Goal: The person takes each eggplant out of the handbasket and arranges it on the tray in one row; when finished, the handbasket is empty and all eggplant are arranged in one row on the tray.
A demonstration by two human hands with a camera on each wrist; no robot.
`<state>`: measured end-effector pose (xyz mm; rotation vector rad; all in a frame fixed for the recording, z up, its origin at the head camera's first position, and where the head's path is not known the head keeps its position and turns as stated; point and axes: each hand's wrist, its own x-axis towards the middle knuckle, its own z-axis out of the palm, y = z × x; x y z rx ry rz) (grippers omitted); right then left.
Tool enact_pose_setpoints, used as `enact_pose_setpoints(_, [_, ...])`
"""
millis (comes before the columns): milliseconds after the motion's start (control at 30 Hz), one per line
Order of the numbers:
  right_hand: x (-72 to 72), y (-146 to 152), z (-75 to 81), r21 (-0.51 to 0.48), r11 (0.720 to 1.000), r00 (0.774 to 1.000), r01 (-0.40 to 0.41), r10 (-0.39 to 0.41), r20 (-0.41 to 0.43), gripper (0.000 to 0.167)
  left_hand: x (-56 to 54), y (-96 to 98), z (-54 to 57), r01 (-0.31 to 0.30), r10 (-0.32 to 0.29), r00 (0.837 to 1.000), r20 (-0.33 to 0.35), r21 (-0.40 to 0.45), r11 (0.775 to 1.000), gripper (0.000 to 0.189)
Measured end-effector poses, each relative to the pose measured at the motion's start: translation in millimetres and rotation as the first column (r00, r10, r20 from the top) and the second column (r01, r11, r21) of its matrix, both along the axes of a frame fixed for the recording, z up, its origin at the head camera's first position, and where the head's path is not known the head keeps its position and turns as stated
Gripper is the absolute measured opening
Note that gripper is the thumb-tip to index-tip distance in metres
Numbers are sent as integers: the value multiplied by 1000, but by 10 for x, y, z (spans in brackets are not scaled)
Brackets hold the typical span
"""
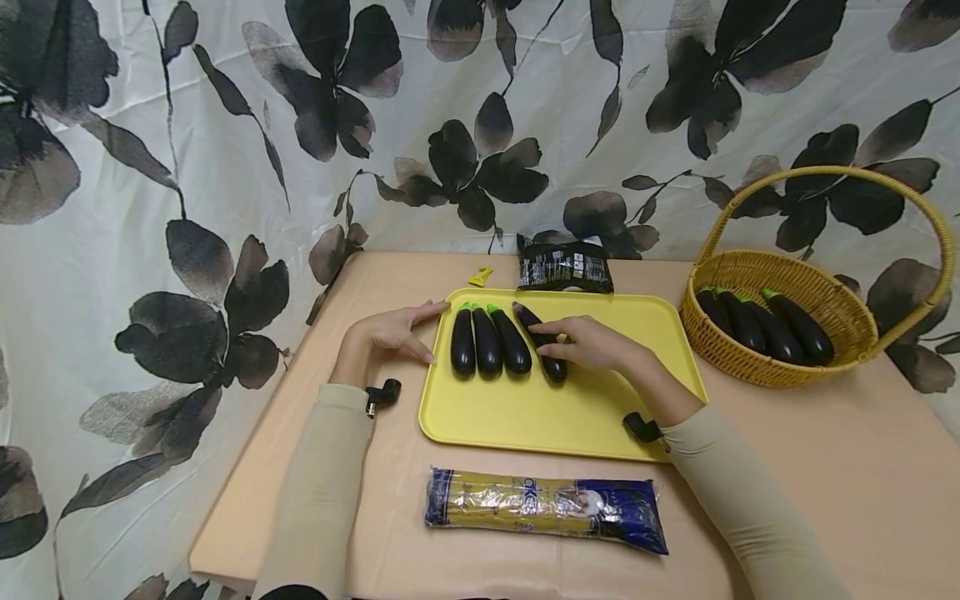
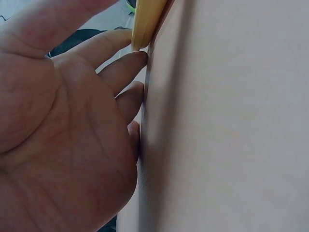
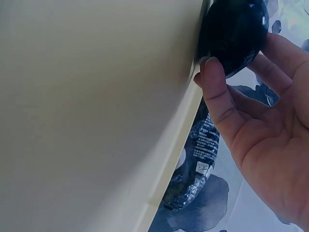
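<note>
right hand [image 1: 588, 342] grips an eggplant [image 1: 554, 368] (left hand [image 1: 397, 330] touches tray [image 1: 510, 417]).

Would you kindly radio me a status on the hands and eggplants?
Right hand holding rightmost eggplant on yellow tray; three others alongside. Left hand at tray's left edge. Nothing visibly blocking.

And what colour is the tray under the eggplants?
The tray is yellow; it shows best in the head view.

Tray [image 1: 525, 417] yellow; eggplants [image 1: 489, 342] near-black, most green-tipped; basket [image 1: 738, 367] honey-gold, tray's three o'clock; packet [image 1: 543, 507] blue-and-gold, six; backdrop [image 1: 420, 225], black-grey floral on white, twelve.
</note>
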<state>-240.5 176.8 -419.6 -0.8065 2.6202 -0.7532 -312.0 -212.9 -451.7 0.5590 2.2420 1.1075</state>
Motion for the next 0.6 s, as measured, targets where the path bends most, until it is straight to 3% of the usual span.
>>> enact_pose_setpoints(600, [14,-46,3,-16,1000,1000,-16,16,5,55,18,2,25,-2,2,1000,-11,-25,1000,118])
